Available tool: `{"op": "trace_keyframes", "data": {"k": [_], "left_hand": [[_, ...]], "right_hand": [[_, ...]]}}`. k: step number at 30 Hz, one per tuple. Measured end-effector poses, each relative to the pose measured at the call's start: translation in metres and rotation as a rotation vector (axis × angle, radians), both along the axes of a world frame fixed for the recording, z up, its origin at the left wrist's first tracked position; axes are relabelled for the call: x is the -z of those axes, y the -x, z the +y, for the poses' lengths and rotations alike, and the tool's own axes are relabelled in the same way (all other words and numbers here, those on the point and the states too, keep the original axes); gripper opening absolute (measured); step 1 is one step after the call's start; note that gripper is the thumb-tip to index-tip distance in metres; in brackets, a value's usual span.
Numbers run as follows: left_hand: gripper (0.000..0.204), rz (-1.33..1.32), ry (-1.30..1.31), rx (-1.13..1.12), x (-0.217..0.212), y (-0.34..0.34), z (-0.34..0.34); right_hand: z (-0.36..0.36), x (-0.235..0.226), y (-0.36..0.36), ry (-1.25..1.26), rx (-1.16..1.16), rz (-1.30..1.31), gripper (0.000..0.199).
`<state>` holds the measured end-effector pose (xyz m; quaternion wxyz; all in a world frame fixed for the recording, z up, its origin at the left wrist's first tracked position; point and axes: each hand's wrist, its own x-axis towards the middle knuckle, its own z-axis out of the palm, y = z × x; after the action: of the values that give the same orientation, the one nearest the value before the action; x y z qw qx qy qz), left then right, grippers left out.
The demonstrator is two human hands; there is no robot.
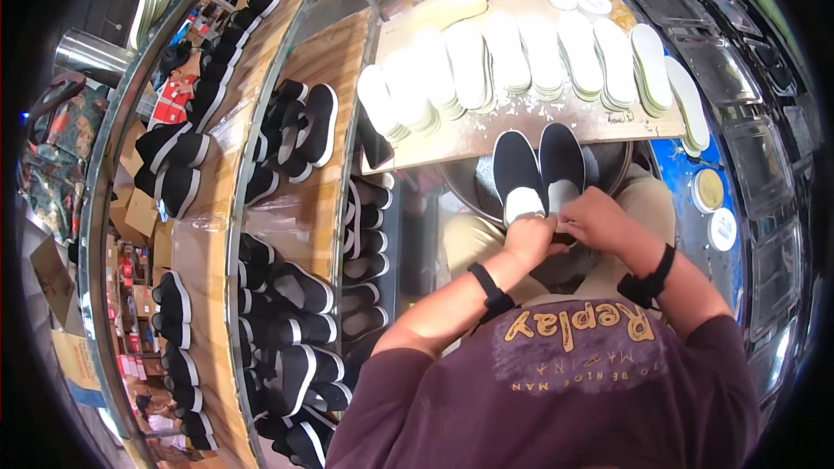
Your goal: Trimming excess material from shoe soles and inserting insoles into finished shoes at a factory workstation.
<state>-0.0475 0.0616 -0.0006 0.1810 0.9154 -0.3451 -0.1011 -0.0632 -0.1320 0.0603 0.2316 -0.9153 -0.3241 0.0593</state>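
Black fabric slip-on shoes with white insoles (539, 169) sit as a pair on your lap, toes away from you. Your left hand (530, 239) and right hand (599, 221) meet at their heels, fingers pinched on the openings. Beyond lies a wooden board (521, 126) bearing stacked white foam insoles (530, 52); round white lidded tubs (714, 208) stand right.

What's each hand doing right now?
Left hand: closed on the heel of the left black shoe.
Right hand: closed at the right black shoe heel.

Shoe pair (539, 169) before hands, insole stacks (521, 61) behind on board (486, 135); shelves (287, 208) left, seemingly shoe-filled.
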Motion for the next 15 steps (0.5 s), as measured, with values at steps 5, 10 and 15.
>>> {"op": "trace_keyframes", "data": {"k": [5,10,15], "left_hand": [[0.049,-0.178,0.268,0.107,-0.061,-0.012,0.026],[0.045,-0.451,0.159,-0.018,-0.143,-0.098,0.087],[0.036,-0.833,-0.148,-0.510,-0.183,-0.266,0.174]], "right_hand": [[-0.053,-0.029,0.018,-0.141,0.491,-0.097,0.011],[-0.108,-0.004,0.060,0.015,0.702,0.065,0.011],[-0.109,0.006,0.088,-0.021,0.843,0.154,0.009]]}}
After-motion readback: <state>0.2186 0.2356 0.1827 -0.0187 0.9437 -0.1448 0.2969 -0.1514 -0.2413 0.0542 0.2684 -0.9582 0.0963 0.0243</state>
